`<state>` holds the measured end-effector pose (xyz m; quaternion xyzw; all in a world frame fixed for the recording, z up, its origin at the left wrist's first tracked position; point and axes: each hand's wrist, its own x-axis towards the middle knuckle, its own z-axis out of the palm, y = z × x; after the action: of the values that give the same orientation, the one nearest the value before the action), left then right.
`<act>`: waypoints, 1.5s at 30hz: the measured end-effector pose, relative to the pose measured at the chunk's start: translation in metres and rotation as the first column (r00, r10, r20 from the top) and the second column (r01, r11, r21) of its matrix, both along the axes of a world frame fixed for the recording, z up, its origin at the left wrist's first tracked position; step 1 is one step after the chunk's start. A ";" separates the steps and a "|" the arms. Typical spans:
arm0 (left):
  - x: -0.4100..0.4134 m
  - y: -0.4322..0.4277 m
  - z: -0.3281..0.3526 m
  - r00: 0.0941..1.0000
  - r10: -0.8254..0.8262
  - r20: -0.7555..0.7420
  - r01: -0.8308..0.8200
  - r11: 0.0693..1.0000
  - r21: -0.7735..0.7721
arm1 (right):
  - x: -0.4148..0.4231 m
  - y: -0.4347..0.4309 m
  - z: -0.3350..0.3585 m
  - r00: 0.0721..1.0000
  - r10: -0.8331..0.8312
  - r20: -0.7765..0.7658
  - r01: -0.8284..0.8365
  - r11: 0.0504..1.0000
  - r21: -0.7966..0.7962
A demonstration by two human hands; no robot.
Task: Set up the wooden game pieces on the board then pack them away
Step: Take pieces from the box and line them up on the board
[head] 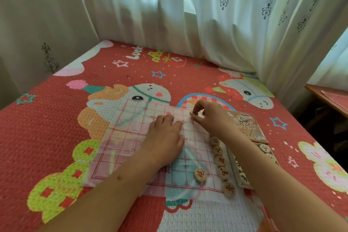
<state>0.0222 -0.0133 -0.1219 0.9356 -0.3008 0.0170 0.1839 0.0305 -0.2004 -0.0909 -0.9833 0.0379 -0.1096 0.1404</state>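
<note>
Two forearms [105, 194] reach over the paper board [130, 137]; the right hand [209, 117] pinches a round wooden piece [192, 113] at its far right corner, the left hand [165, 133] lies flat on it, fingers straight. Five pieces [220, 161] line the right edge beside the box [244, 124], on a red mat [56, 118]

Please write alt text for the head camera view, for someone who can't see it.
A person's right hand pinches a round wooden piece at the far edge of a paper game board, while the left hand rests on it. Six more pieces lie along its right side, beside a box.
</note>
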 end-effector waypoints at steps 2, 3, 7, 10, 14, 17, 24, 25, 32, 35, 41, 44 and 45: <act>0.001 0.000 0.000 1.000 0.000 0.009 0.000 1.000 0.003 | 0.009 0.001 -0.005 0.999 -0.034 -0.026 0.033 0.999 -0.043; 0.001 0.000 0.000 1.000 0.001 0.013 -0.001 1.000 0.004 | 0.009 0.002 -0.006 0.998 -0.049 -0.031 0.046 0.996 -0.074; 0.002 0.001 -0.001 1.000 0.003 0.008 -0.003 1.000 -0.003 | -0.024 0.009 0.005 0.998 -0.037 0.046 0.040 0.998 -0.056; 0.002 0.001 -0.001 1.000 0.000 0.007 0.000 1.000 0.003 | -0.075 0.014 0.015 0.999 0.032 -0.025 -0.032 0.999 0.009; 0.002 -0.001 0.000 1.000 0.001 0.001 -0.001 1.000 0.003 | -0.128 0.023 0.017 0.984 0.084 -0.156 -0.086 0.996 -0.002; 0.003 -0.001 0.000 1.000 0.004 -0.007 -0.004 1.000 -0.001 | -0.147 0.020 0.011 0.997 0.053 -0.064 -0.053 0.999 -0.006; 0.003 0.000 0.001 1.000 0.006 -0.029 -0.006 1.000 0.006 | -0.196 -0.053 0.014 0.894 -0.396 0.208 0.389 0.918 0.075; 0.003 -0.001 0.002 1.000 0.004 -0.030 -0.004 1.000 0.008 | -0.201 -0.061 0.013 0.891 -0.418 0.179 0.409 0.909 0.085; 0.002 -0.001 0.003 0.999 0.002 -0.041 -0.002 1.000 0.014 | -0.195 -0.084 0.002 0.934 -0.357 0.010 0.357 0.934 -0.024; 0.002 0.000 0.003 0.999 0.000 -0.035 0.000 1.000 0.014 | -0.190 -0.086 0.002 0.948 -0.315 0.048 0.317 0.948 -0.043; 0.002 0.000 0.002 0.999 0.000 -0.036 0.000 1.000 0.003 | -0.181 -0.088 0.006 0.950 -0.311 0.015 0.311 0.948 -0.062; 0.002 0.000 0.002 0.999 -0.002 -0.038 0.003 1.000 0.004 | -0.177 -0.086 0.011 0.937 -0.325 0.125 0.329 0.944 -0.010; 0.002 0.000 0.002 0.999 -0.002 -0.037 0.003 1.000 0.004 | -0.173 -0.086 0.013 0.930 -0.335 0.151 0.337 0.942 0.016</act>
<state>0.0240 -0.0132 -0.1203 0.9358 -0.2985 -0.0014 0.1875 -0.1429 -0.2865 -0.0782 -0.9519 0.1941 -0.2064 0.1170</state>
